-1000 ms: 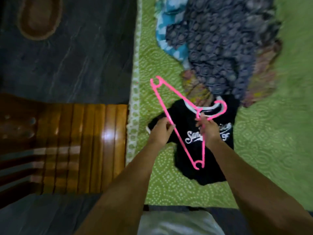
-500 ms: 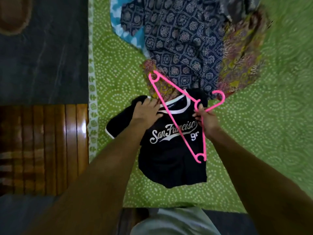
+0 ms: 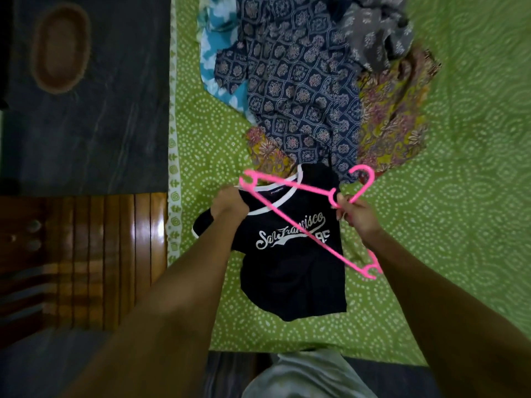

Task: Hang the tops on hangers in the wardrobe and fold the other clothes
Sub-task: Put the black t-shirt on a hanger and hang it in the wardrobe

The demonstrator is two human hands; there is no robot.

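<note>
Head view, surface: green bedsheet with white dotted pattern [image 3: 431, 225], a dark wooden bed frame [image 3: 100, 254] along its left edge.
T-shirt: black cotton T-shirt with white trim and "San Francisco" lettering [image 3: 293, 271] lies front up on the sheet, collar toward the pile.
Left hand [image 3: 230, 201]: fingers curled round the T-shirt's shoulder beside the collar.
Right hand [image 3: 355, 212]: grips the pink plastic hanger [image 3: 301, 218] at the base of its hook; hanger slants across the T-shirt's chest.
Pile: heap of patterned clothes [image 3: 301, 81], navy, teal, grey and yellow, just beyond the collar.
</note>
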